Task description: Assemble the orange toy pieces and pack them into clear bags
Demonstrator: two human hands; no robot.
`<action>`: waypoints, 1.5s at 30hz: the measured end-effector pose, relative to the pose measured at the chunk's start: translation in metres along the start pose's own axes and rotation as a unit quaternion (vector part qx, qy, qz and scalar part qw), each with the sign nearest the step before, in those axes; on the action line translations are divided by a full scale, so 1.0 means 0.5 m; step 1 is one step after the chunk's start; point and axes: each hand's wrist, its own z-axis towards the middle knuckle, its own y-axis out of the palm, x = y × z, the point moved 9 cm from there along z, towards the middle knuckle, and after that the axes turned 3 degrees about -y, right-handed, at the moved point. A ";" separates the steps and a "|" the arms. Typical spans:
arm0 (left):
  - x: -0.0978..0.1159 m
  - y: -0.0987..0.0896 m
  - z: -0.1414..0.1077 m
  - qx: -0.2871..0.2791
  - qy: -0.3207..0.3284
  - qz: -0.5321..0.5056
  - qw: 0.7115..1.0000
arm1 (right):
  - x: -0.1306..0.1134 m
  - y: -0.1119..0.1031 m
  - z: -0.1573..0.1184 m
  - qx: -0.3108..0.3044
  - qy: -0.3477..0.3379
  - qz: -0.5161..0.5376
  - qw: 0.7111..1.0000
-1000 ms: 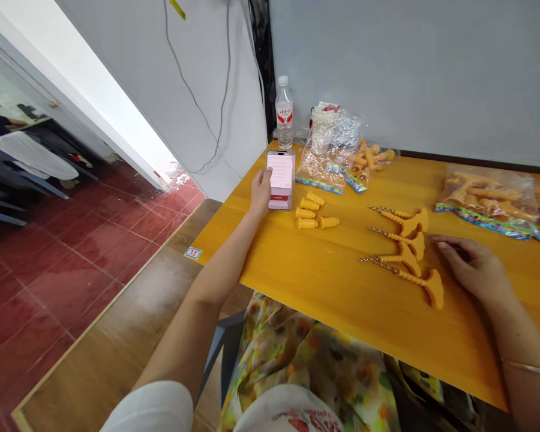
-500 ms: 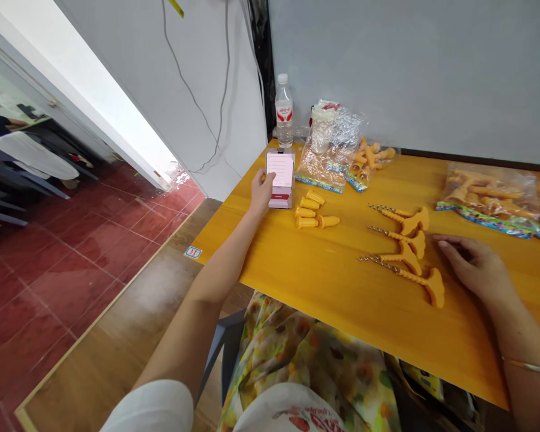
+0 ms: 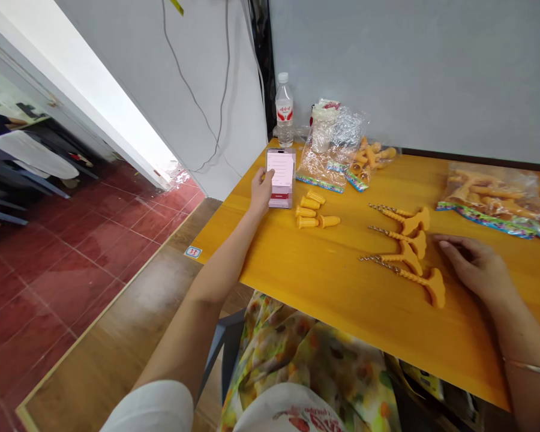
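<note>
At the left end of the yellow table (image 3: 337, 282), my left hand (image 3: 261, 193) is closed on the left side of a phone (image 3: 281, 180), with its thumb over the lit screen. Several small orange ribbed caps (image 3: 306, 222) lie just right of the phone. My right hand (image 3: 479, 267) rests on the tabletop with its fingers loosely bent and thumb apart, holding nothing. Left of its fingertips is a row of several orange T-handled corkscrews (image 3: 434, 288), their metal spirals pointing left.
Behind the phone stands a water bottle (image 3: 284, 114). Clear plastic bags (image 3: 319, 168) lie near the wall, some with orange parts inside. Another bag of orange pieces (image 3: 490, 192) sits at the back right. A number sticker (image 3: 193, 252) marks the table's left corner.
My left thumb has shifted very slightly on the phone screen. The right hand and the orange pieces stay where they were.
</note>
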 end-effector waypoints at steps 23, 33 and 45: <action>-0.008 -0.002 0.008 -0.007 0.014 0.001 1.000 | -0.001 0.002 -0.001 0.002 -0.009 -0.004 1.000; -0.001 0.002 0.004 -0.009 0.007 0.002 1.000 | -0.001 0.002 -0.002 -0.002 -0.007 -0.010 1.000; -0.008 -0.003 0.010 -0.002 0.015 -0.002 1.000 | -0.005 0.004 0.000 0.000 -0.021 -0.006 1.000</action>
